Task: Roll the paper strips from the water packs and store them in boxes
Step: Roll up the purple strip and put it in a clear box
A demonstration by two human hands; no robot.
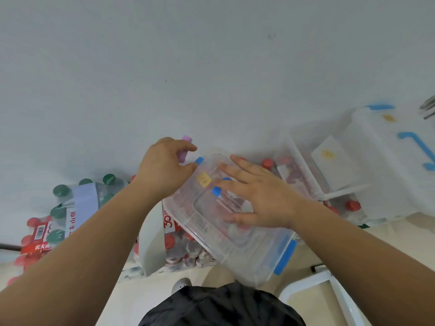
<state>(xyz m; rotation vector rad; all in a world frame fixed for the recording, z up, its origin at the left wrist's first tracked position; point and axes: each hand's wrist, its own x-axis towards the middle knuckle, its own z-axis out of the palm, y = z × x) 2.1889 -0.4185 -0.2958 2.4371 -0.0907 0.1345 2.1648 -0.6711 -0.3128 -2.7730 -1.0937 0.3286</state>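
Pale wall (pixel 211 67) above floor-stacked water packs (pixel 77 208). On top, 1 clear lidded box (pixel 247 252). Right hand (pixel 256 196) spread flat on lid (pixel 204 208), probably steadying it. Left hand (pixel 164 165) pinching pink paper roll (pixel 186 139) by far blue latch (pixel 199 160), likely awaiting storage inside.

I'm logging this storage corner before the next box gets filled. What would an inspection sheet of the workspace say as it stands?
Surface: beige floor, partly covered by packs and boxes.
Job's things: clear box with its lid on and a blue latch; lilac roll; green-capped water pack; red-capped water pack.
Clutter: more clear boxes at right; white frame.
Grippers: left hand grips the lilac roll; right hand lies flat on the lid.
Cables: nothing seen.
Surroundings: pale wall.
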